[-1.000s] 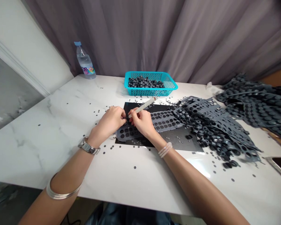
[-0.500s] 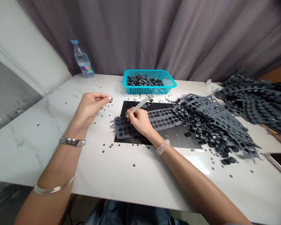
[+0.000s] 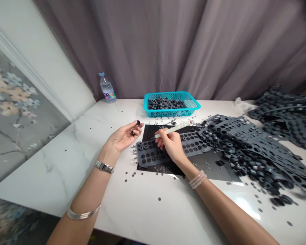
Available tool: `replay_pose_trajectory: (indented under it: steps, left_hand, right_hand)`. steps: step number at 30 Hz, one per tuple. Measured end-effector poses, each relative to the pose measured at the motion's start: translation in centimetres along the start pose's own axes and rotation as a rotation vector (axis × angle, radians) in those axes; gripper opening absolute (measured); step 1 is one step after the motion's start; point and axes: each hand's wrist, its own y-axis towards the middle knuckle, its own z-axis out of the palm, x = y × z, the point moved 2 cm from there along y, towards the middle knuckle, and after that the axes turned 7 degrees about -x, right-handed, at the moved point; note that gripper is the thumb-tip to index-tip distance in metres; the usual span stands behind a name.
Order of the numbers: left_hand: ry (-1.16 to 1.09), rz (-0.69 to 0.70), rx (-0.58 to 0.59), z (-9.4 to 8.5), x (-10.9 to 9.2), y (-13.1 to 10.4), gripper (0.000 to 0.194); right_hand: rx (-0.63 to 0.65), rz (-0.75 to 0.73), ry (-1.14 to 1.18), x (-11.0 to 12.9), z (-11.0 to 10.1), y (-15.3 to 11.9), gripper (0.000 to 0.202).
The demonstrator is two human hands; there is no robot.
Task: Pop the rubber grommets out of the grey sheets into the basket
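My left hand (image 3: 122, 137) is turned partly palm up left of the sheet, with its fingers curled. Small black rubber pieces (image 3: 138, 122) show at its fingertips. My right hand (image 3: 171, 143) grips a whitish pen-like stick (image 3: 177, 128), which slants up to the right and has a reddish spot near its upper end. Beneath this hand lies a grey rubber sheet (image 3: 149, 158) with rows of round holes; a few ring-shaped pieces sit in its upper left corner. Under the sheet is a black mat (image 3: 169, 168). My right fingers hide part of the sheet and the stick's lower end.
A turquoise basket (image 3: 172, 113) of black rubber pieces stands at the back, with a water bottle (image 3: 107, 89) to its left. Right of the mat are a heap of black rings (image 3: 247, 163) and more rubber sheets (image 3: 293, 115). Small dark discs (image 3: 159, 199) dot the white table (image 3: 132, 207).
The view has shifted, so things sit lower and mostly farther right. My left hand has turned more palm up and come closer to the sheet. The stick in my right hand leans flatter.
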Motion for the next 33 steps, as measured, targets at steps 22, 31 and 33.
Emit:
replay_pose_trajectory:
  steps: [22, 31, 33]
  left_hand:
    - [1.486, 0.568, 0.020, 0.3, 1.0, -1.1, 0.021]
    - [1.831, 0.763, 0.063, 0.6, 2.9, -1.9, 0.015]
    - [1.869, 0.770, 0.053, 0.8, 2.9, -2.0, 0.016]
  right_hand:
    - [0.124, -0.165, -0.401, -0.5, 0.9, -1.2, 0.027]
    - [0.129, -0.187, -0.433, 0.0, 0.9, -1.4, 0.024]
    - [0.126, -0.193, -0.429, 0.0, 0.9, -1.4, 0.024]
